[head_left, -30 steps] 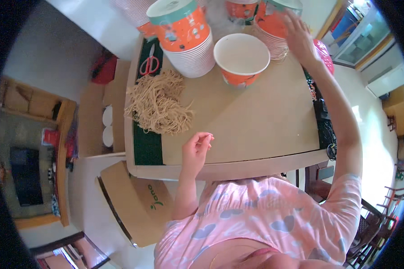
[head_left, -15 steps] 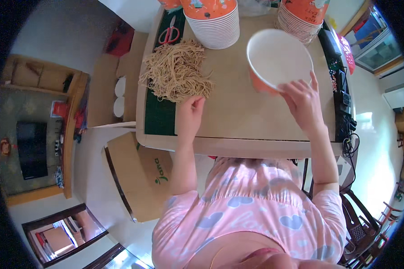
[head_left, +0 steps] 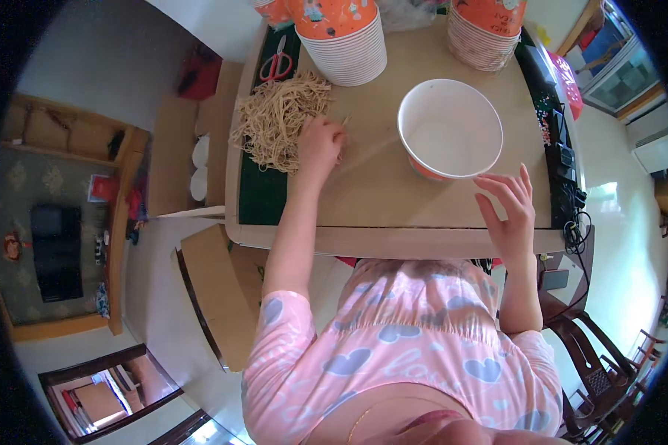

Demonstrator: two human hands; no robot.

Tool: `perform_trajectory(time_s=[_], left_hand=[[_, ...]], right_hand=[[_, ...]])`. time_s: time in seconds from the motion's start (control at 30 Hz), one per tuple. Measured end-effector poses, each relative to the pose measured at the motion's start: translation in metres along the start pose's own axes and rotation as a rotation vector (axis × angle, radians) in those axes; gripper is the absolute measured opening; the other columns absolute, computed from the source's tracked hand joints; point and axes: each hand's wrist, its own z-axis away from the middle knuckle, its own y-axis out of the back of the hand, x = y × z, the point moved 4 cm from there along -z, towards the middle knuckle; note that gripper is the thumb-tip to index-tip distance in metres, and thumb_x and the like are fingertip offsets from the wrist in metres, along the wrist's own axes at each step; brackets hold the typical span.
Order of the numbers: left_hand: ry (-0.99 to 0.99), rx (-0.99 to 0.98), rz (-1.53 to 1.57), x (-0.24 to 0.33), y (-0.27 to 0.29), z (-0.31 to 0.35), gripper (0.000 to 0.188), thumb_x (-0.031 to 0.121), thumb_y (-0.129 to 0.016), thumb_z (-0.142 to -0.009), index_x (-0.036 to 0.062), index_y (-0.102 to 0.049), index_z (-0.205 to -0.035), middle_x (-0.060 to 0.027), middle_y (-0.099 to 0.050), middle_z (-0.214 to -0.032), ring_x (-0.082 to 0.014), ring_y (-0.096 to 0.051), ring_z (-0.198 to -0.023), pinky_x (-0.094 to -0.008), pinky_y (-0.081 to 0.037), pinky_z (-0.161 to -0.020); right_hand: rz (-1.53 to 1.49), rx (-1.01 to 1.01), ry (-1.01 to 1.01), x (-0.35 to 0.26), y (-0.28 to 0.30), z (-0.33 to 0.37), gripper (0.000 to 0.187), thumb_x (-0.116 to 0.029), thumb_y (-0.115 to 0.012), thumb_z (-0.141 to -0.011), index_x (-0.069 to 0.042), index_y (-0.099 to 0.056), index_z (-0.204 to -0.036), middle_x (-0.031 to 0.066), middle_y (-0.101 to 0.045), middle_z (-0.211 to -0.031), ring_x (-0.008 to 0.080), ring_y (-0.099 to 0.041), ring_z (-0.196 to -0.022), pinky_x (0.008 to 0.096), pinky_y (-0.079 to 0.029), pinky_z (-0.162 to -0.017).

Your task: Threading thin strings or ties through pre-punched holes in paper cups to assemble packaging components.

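A white paper bucket with an orange outside [head_left: 450, 122] stands on the tan tabletop with its wide mouth facing up. My right hand [head_left: 509, 202] is just off its near right rim, fingers apart and holding nothing. To the left lies a tangled heap of thin tan strands [head_left: 271, 122], like string or noodles. My left hand [head_left: 321, 146] rests at the heap's right edge with its fingers curled in. Whatever is between those fingers is hidden.
Stacked orange-and-white paper buckets [head_left: 341, 44] stand at the back, with another stack [head_left: 486, 33] to the right. Red-handled scissors [head_left: 277, 63] lie beyond the heap on a green mat [head_left: 262, 196]. Black cables and adapters [head_left: 566, 159] line the right edge. A cardboard box [head_left: 219, 289] sits below.
My right hand has let go of the bucket, which now stands upright, nearer me, and has drawn back toward me. My left hand has moved farther away along the heap's right side.
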Motion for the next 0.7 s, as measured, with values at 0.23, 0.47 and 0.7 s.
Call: perform_trajectory(time_s=[0.23,0.47,0.7], left_hand=[[-0.056,0.401,0.377,0.024,0.088,-0.004,0.012,0.008,-0.074,-0.077,0.0056,-0.073,-0.089,-0.0058,-0.064,-0.088,-0.0189,-0.06,-0.078,-0.0291,-0.047,-0.07],[-0.361,0.766,0.498,0.139,0.193,0.071,0.019,0.0,-0.076,-0.067,0.0094,-0.072,-0.083,-0.0073,-0.062,-0.092,-0.0203,-0.054,-0.081,-0.0281,-0.043,-0.068],[-0.161,0.237,0.8,0.161,0.103,0.084,0.013,0.003,-0.075,-0.073,0.0111,-0.07,-0.082,-0.0058,-0.059,-0.101,-0.0175,-0.053,-0.093,-0.0287,-0.041,-0.078]], right_hand=[[-0.052,0.012,-0.045,0.008,0.0,0.009,0.022,-0.001,-0.067,-0.077,-0.011,-0.068,-0.097,0.0048,-0.066,-0.093,0.0231,-0.062,-0.093,0.0505,-0.03,-0.107],[-0.392,0.06,0.185,-0.025,0.01,0.003,0.023,0.004,-0.064,-0.075,0.0,-0.065,-0.097,0.0144,-0.066,-0.1,0.0303,-0.062,-0.096,0.0406,-0.05,-0.088],[-1.642,-0.092,-0.196,-0.083,-0.049,-0.012,0.039,0.003,-0.055,-0.088,-0.002,-0.046,-0.125,0.0062,-0.058,-0.101,0.013,-0.056,-0.103,0.0272,-0.045,-0.086]])
